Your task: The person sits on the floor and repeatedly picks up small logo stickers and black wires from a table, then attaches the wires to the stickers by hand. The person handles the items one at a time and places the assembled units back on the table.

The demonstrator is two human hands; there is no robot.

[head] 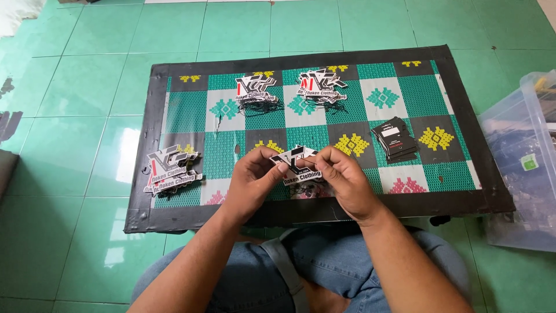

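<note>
- The left hand (252,174) and the right hand (341,177) held together one die-cut tag (298,164), black, white and a little red, just above the near edge of the surface (457,203).
- The fingers of both hands were closed on the tag: the left pinched its left end, the right pinched its right end.
- Under the tag something thin and dark hung, maybe a string; the view was too poor to say it surely.
- The surface was a low board with a black border and a checked cover in green, grey, yellow and pink.
- On its near left corner lay a pile of tags (172,170) of the same kind, well apart from the left hand.
- At the far side lay two more piles, a left one (256,90) and a right one (322,86), each with black strings under it.
- To the right of the hands was a black stack (395,139) of small cards, near but not touching.
- A clear plastic box (524,156) stood on the green tiled floor (69,116), just beside the right end of the surface.
- The person sat with legs in blue jeans (324,266) below the surface.
</note>
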